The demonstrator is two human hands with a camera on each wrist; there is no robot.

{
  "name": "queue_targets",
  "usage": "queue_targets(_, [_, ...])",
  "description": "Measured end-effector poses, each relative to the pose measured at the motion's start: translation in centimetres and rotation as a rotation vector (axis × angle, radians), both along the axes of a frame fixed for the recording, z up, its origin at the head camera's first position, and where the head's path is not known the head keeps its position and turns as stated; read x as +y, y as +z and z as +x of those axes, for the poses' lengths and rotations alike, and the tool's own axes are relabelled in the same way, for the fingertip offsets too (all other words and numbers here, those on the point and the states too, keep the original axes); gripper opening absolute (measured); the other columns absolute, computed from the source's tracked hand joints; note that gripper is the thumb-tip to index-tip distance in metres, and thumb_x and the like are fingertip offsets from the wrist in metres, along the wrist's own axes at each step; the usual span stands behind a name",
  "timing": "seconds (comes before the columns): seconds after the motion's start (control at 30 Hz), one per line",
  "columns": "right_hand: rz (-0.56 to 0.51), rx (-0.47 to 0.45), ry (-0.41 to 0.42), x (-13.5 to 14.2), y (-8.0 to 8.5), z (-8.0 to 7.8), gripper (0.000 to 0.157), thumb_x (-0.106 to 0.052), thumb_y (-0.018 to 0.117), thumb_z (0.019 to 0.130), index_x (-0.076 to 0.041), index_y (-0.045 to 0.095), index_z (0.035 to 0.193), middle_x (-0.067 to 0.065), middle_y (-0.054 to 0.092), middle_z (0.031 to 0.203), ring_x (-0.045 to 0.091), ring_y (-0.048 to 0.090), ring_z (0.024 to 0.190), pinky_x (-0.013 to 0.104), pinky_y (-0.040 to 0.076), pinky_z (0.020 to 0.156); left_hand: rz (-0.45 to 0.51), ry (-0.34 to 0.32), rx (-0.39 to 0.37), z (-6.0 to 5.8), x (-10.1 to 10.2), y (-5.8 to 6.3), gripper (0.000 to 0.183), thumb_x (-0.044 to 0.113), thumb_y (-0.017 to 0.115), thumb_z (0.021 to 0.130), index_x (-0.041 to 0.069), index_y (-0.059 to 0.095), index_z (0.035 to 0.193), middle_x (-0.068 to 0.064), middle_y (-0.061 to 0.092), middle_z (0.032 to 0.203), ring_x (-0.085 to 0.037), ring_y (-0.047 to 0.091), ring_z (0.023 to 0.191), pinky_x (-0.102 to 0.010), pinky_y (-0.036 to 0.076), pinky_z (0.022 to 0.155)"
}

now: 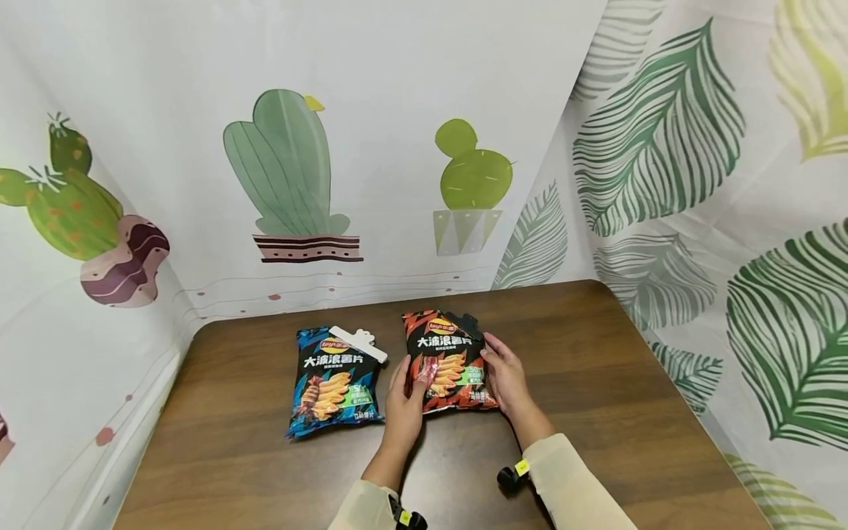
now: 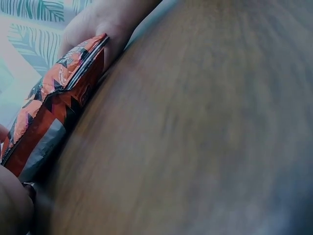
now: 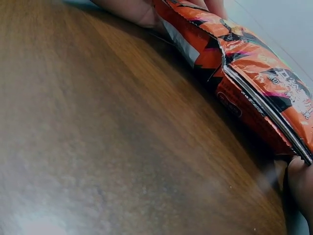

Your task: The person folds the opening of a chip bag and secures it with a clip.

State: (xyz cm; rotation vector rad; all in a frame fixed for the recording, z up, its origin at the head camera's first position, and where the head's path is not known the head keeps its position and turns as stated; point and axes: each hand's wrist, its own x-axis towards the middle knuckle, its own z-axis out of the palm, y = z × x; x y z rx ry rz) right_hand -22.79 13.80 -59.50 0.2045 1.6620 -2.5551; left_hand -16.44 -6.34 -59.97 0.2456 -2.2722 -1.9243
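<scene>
A red and black bag of chips (image 1: 447,361) lies on the table between both hands, a black sealing clip (image 1: 466,324) across its top right corner. My left hand (image 1: 404,405) grips its left side, the thumb over the printed front. On the right edge, just below the clip, my right hand (image 1: 509,379) holds the bag. Both wrist views show the bag's bottom seam (image 3: 264,115) close to the tabletop, a hand at either end. To the left lies a blue and black bag of chips (image 1: 334,383), with a white sealing clip (image 1: 358,344) slanting over its top right corner.
The brown wooden table (image 1: 596,412) has rounded far corners. Right behind it hangs a white cloth (image 1: 397,177) printed with cacti, and leaf-patterned cloth (image 1: 662,147) lines the right side.
</scene>
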Motion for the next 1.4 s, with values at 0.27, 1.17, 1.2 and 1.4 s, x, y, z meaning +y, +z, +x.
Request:
queue_targets(0.27, [-0.072,-0.015,-0.031,0.0,-0.1,0.0,0.050,0.001,0.043,0.103,0.008,0.035,0.152,0.022,0.030,0.163,0.029,0.028,0.153,0.034,0.023,0.125,0.083,0.019,0.018,0.0,-0.2,-0.2,0.055,0.020,0.064,0.098,0.014,0.049,0.150,-0.013,0.040,0.159,-0.033,0.038,0.148,-0.053,0.033,0.120])
queue_targets(1.17, [0.190,0.222,0.014,0.3,4.9,0.9,0.040,-0.017,0.055,0.104,0.005,0.056,0.138,0.012,0.069,0.129,0.008,0.059,0.123,0.028,0.045,0.108,-0.175,0.031,0.251,0.9,-0.4,4.7,0.038,0.011,0.060,0.100,0.011,0.062,0.138,-0.012,0.055,0.148,-0.034,0.041,0.146,-0.062,0.033,0.116])
queue_targets(1.2, [0.220,0.229,0.029,0.2,5.2,0.9,0.040,-0.018,0.055,0.104,0.004,0.056,0.138,0.016,0.067,0.131,0.008,0.058,0.124,0.027,0.043,0.109,-0.171,0.037,0.253,0.8,-0.6,5.0,0.037,0.012,0.060,0.101,0.013,0.063,0.137,-0.010,0.057,0.147,-0.032,0.041,0.146,-0.062,0.033,0.116])
queue_targets(1.4, [0.379,0.289,0.110,0.0,6.6,1.0,0.039,-0.019,0.053,0.105,0.000,0.057,0.140,0.025,0.061,0.136,0.001,0.054,0.127,0.019,0.036,0.110,-0.190,0.052,0.222,0.2,-2.4,6.2,0.035,0.025,0.057,0.104,0.020,0.063,0.138,0.000,0.056,0.149,-0.023,0.035,0.151,-0.058,0.029,0.120])
